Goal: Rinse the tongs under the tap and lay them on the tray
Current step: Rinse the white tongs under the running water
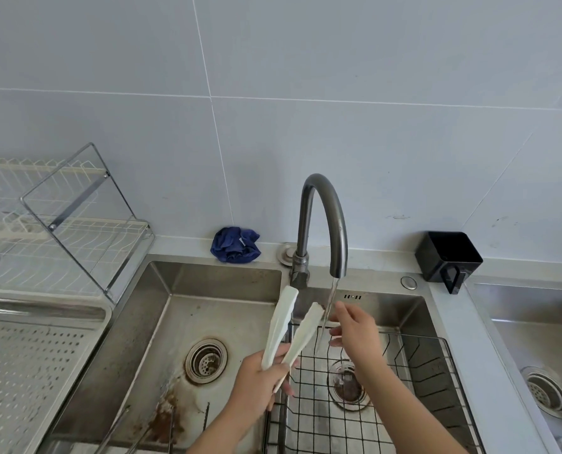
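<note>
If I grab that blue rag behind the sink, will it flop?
Probably, yes: the blue rag lies crumpled in soft folds, so it should droop. It looks thin, so likely light. Bunched on the counter, it shouldn't roll.

White tongs [286, 326], dark grey tap [325, 221], crumpled blue cloth [235, 244], black cup [448, 257], black grid rack [371, 404]

A pale grey countertop [378, 257] runs along a tiled wall. On it sit a crumpled blue cloth [235, 244] at the back, a black square cup [447, 257] right, a wire dish rack [60, 224] left, and a perforated tray [27, 371] before the rack.
</note>
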